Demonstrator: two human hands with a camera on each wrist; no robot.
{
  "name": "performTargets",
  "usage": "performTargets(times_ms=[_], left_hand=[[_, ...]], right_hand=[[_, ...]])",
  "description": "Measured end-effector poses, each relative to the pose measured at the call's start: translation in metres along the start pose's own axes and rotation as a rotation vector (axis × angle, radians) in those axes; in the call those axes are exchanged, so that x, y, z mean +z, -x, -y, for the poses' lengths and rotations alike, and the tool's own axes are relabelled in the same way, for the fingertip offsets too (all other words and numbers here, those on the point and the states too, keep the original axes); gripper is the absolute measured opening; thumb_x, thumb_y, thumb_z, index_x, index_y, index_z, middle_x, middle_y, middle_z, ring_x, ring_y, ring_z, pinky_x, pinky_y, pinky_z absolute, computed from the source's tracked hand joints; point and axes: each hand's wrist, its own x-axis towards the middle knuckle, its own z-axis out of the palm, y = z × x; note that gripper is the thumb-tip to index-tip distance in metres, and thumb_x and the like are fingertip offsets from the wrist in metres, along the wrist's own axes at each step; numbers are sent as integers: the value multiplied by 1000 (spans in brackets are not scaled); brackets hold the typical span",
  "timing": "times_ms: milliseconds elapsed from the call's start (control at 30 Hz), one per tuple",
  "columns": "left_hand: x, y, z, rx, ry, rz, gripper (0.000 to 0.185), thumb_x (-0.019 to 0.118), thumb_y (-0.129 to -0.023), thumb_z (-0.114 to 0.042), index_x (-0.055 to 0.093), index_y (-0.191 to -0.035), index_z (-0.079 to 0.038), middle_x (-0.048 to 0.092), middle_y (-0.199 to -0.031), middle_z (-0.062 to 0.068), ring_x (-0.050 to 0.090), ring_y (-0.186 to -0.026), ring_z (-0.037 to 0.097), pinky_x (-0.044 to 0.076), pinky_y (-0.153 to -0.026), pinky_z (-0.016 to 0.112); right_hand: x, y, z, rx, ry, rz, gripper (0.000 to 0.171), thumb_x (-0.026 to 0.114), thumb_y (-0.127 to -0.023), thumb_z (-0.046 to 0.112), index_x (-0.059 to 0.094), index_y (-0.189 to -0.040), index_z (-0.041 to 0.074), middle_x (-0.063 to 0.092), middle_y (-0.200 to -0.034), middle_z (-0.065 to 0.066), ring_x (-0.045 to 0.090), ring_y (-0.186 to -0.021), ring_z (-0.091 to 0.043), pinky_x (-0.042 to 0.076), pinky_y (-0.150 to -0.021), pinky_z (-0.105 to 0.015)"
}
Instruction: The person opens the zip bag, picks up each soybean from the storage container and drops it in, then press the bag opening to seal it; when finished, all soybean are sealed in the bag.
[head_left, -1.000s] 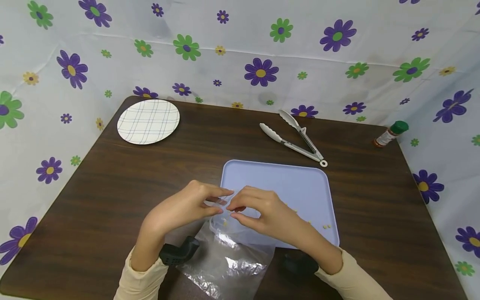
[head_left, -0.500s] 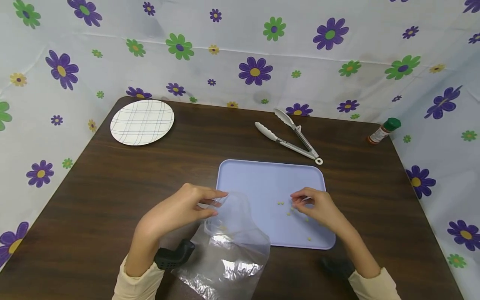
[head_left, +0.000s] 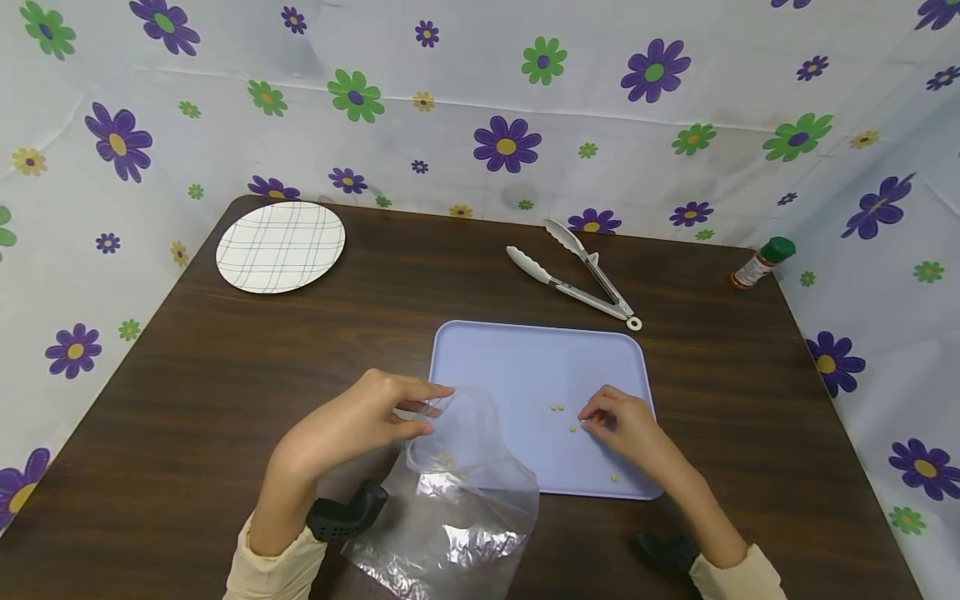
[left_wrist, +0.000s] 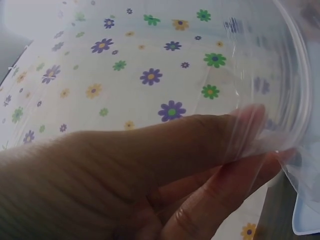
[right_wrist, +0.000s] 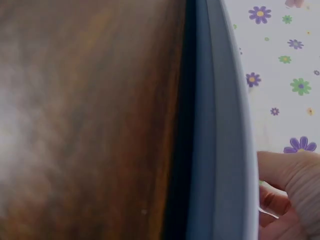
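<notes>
My left hand [head_left: 375,417] pinches the edge of a clear plastic bag [head_left: 457,533] between thumb and fingers. The bag's rounded mouth stands partly raised over the tray's left side, and a few yellow bits show inside it. In the left wrist view the clear edge [left_wrist: 300,70] curves past my fingertips. My right hand [head_left: 622,421] is low over the lilac tray [head_left: 517,354], fingers curled and fingertips down at a tiny yellow piece. Whether they grip it is hidden. Other small yellow pieces [head_left: 557,407] lie close by. In the right wrist view the tray's rim [right_wrist: 230,120] hides my fingertips.
Behind the tray, spread tongs [head_left: 585,287] lie on the dark wooden table [head_left: 300,333]. A white plate [head_left: 281,247] with a thin checked pattern is at the back left. At the right edge lies a green-capped spice bottle [head_left: 761,263]. A flowered curtain [head_left: 420,100] hangs behind.
My right hand has gone from the bag's mouth over to the right part of the tray, then lower toward the yellow pieces. My left hand keeps its hold on the bag.
</notes>
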Motion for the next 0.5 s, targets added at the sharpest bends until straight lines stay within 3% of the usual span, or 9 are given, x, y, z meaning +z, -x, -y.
performTargets(times_ms=[267,367,500], left_hand=[[-1,1,1,-7,-5,3,41,67,-82,-7,59,-123,-2,67,-113,13,68,-96,16,52,-70,14],[0,0,1,-4,-7,5,41,67,-82,-7,59,-123,-2,68,-111,13,68,-95,16,52,-70,14],[0,-1,0,2,-14,4,41,67,-82,-7,59,-122,-1,67,-112,13,68,-95,16,52,-70,14]], right_hand=[[-15,-16,17,107,-66,11,12,72,-75,-2,67,-82,6,66,-78,-2,59,-70,-5,54,-63,-21],[-23,-28,34,96,-193,-38,12,71,-77,0,67,-86,5,68,-82,-4,61,-74,-1,54,-67,-19],[-31,-43,66,39,-455,-107,13,70,-77,-2,67,-89,3,67,-84,-7,62,-77,-2,54,-72,-17]])
